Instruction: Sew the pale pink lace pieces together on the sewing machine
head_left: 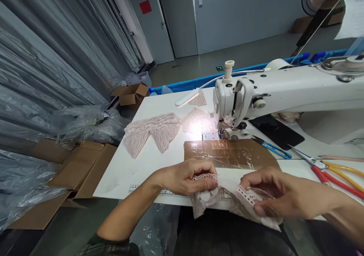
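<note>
My left hand [189, 177] is closed, pinching one side of a pale pink lace fabric piece [250, 196] with a perforated trim along its edge. The fingers of my right hand [281, 193] are closed on the other side of this piece. Between the hands the lace sags over the table's front edge, and part of it is bunched. Farther back, another lace piece [153, 129] with pointed ends lies flat on the table. It reaches toward a lace part [199, 120] under the lamp, beside the needle area of the white sewing machine [256, 93].
A brown board [227, 153] lies before the machine. Blue thread snips [274, 149], scissors [313, 161] with red and yellow handles near them, and a dark phone [280, 131] are at right. A printed ruler [170, 193] runs along the front edge. Cardboard boxes [85, 165] stand left.
</note>
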### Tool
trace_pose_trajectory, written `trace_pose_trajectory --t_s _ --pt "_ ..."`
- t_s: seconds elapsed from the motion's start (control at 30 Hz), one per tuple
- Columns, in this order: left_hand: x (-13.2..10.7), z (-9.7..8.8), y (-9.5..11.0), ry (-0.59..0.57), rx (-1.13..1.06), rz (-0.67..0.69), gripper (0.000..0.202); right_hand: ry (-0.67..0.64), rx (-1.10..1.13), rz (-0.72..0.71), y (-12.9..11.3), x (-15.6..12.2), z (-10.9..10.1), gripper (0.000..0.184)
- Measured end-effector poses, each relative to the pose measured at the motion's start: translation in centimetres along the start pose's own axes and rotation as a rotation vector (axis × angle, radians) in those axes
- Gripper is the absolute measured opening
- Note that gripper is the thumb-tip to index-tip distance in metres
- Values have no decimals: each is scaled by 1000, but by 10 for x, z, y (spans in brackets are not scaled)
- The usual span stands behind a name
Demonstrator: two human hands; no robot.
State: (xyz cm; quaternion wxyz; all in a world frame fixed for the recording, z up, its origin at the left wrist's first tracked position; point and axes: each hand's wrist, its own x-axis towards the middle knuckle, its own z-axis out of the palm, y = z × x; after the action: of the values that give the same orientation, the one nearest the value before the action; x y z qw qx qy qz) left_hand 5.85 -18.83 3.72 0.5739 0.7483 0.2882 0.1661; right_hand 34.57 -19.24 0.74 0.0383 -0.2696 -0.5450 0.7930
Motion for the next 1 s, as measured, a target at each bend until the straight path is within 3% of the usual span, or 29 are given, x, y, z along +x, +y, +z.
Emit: trace_pose_trajectory --t_s 0.13,0.2,0.3,0.37,0.43,0.53,0.7,0.77,0.83,0.93,1.0 --pt "9 -5 -5 -53 56 -34 18 -56 -101 94 1 -1 -16 49" --pt "15 -17 -14 -46 85 -73 19 17 -189 82 -1 2 -31 52" --pt "24 -37 -33 111 175 -147 24 321 -355 12 -5 12 -57 52" --pt "29 -47 -47 252 281 -185 26 597 -473 15 -6 20 -73 44" --pt "33 -52 -60 396 380 -207 25 787 -593 42 -4 28 -85 34" --pt "34 -52 -76 563 517 -213 29 878 -579 47 1 34 -95 31" --pt "31 -47 -87 688 870 -86 20 923 -303 -168 14 34 -101 37" --pt "31 -44 -87 635 964 19 21 922 -241 -178 19 32 -102 44" --pt "32 -40 -84 476 961 151 25 909 -278 -169 21 30 -101 49" --pt "33 -34 -81 206 887 283 44 953 -571 -115 20 26 -96 49" --pt "34 -28 -80 108 881 275 60 986 -776 -59 15 22 -91 44"
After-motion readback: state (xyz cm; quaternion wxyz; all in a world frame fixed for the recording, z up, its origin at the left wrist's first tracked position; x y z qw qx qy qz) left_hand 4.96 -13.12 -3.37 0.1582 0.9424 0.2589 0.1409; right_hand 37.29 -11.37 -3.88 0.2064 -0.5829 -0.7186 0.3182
